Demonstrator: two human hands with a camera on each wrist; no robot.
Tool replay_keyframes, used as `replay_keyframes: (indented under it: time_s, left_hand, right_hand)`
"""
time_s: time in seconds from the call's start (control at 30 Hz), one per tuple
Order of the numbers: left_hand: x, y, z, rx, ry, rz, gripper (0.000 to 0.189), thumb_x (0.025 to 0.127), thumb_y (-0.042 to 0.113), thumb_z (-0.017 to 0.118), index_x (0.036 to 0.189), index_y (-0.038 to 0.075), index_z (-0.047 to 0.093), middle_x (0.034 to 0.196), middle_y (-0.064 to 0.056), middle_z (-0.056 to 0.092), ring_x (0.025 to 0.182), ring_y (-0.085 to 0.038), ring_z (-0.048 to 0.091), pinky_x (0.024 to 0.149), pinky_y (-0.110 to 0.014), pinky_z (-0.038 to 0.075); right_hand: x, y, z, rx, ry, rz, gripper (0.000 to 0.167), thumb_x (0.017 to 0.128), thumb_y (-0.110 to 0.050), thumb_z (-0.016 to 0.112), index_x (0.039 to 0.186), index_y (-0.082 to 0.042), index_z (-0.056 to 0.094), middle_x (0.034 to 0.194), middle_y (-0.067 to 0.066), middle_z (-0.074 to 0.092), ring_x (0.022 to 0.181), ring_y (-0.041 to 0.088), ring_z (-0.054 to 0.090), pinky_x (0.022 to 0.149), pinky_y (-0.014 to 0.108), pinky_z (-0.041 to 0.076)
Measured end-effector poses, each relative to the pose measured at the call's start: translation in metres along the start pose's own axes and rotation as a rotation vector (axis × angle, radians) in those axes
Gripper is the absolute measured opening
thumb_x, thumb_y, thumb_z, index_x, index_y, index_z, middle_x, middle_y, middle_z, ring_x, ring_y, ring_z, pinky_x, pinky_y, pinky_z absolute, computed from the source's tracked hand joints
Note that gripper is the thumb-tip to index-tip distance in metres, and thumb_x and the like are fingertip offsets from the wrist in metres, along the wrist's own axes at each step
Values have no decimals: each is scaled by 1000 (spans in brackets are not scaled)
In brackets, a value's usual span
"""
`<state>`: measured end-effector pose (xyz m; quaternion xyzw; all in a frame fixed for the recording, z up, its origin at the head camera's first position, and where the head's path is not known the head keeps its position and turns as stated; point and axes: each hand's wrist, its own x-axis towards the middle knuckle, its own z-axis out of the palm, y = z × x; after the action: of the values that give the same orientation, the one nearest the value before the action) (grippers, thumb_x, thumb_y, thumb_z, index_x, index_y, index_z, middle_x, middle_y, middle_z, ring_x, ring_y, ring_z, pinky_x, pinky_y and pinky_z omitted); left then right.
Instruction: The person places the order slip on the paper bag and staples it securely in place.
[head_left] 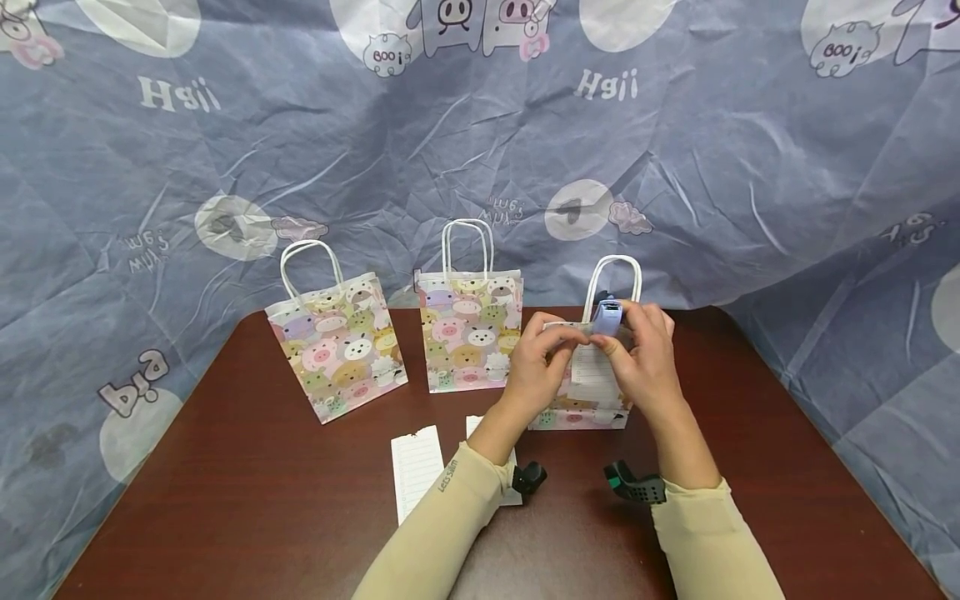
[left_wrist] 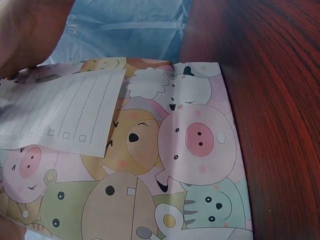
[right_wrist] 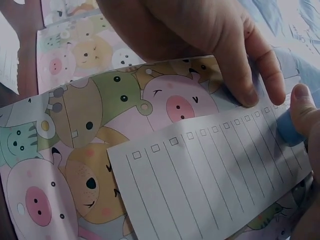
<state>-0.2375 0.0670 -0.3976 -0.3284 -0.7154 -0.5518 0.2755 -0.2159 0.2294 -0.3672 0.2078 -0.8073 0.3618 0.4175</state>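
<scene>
A lined checklist slip [head_left: 596, 372] lies against the front of the right-hand paper bag [head_left: 577, 419], which is printed with cartoon animals. My left hand [head_left: 538, 362] pinches the slip and the bag's top edge between thumb and fingers. In my right hand [head_left: 651, 358] is a small blue stapler [head_left: 608, 318], held at the bag's top edge next to the left fingertips. Up close in the right wrist view, the stapler [right_wrist: 290, 129] meets the top end of the slip [right_wrist: 200, 170]. The left wrist view shows the slip's lower end standing slightly off the bag [left_wrist: 200, 145].
Two matching bags stand further left, one tilted [head_left: 337, 350] and one upright [head_left: 471, 333], both with white handles. A loose checklist slip [head_left: 417, 471] lies on the dark red table [head_left: 247, 492]; another slip [head_left: 512, 498] is partly under my left forearm. Printed blue cloth [head_left: 360, 158] hangs behind.
</scene>
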Motion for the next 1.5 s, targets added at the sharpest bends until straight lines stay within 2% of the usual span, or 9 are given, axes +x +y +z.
replay_keyframes:
  time_s: [0.2,0.4,0.6,0.67,0.8,0.9,1.07,1.2,1.5]
  left_hand:
    - [1,0,0,-8,0,2,11,95,3,65,94,9,74,106,-8,60,66,-8,50,61,-13,42]
    - [1,-3,-1,-34,-5,5,13,96,5,65,99,10,76,104,-7,62,70,-9,52,62,-14,44]
    - [1,-6,-1,-36,6,11,15,96,7,65,104,11,77,101,-5,66,69,-8,52,61,-14,44]
    - [1,-6,-1,-33,8,14,15,96,7,65,104,11,77,102,-5,66,70,-9,53,62,-14,45]
    - [1,-6,-1,-23,6,12,15,96,8,66,105,12,78,104,-5,67,76,-10,55,64,-15,45]
    - [1,-5,-1,-18,4,5,15,95,7,66,105,12,78,104,-4,67,77,-10,55,65,-15,44]
    - [0,-4,-1,-25,9,-9,15,96,8,66,105,12,77,102,-5,66,73,-9,50,63,-15,42]
    - [0,-4,-1,-38,7,-18,16,97,7,64,105,12,77,98,-5,65,70,-8,46,61,-16,41]
    - [-1,-4,-2,-47,-25,-38,20,97,5,61,107,13,76,98,-5,61,65,-5,42,57,-16,38]
  right_hand:
    - [1,0,-2,-30,-9,-7,79,81,-66,55,105,8,61,85,23,53,85,32,41,93,52,25]
    - [1,0,-6,-9,-47,38,80,80,-68,59,110,6,62,87,22,55,85,12,39,86,41,24]
    - [3,-2,-7,15,-59,51,75,80,-61,66,120,2,61,96,21,60,91,17,43,88,37,23]
    - [3,-4,-8,36,-56,53,70,80,-55,70,121,0,61,101,20,62,94,12,43,90,34,21]
    - [5,-7,-9,96,-34,44,62,80,-46,75,122,-3,62,111,7,65,101,-3,41,94,29,18]
    - [7,-7,-10,142,-10,20,67,80,-52,73,122,-1,63,114,-8,66,105,-6,42,99,30,17]
    - [9,-7,-11,324,13,-3,67,83,-43,75,121,10,57,120,-7,69,113,3,48,105,24,23]
    - [10,-10,-16,504,51,21,61,87,-26,75,123,16,50,122,2,71,110,13,57,88,17,40]
    - [15,-17,-30,960,303,102,55,85,-13,77,127,6,46,111,23,70,112,30,66,89,26,48]
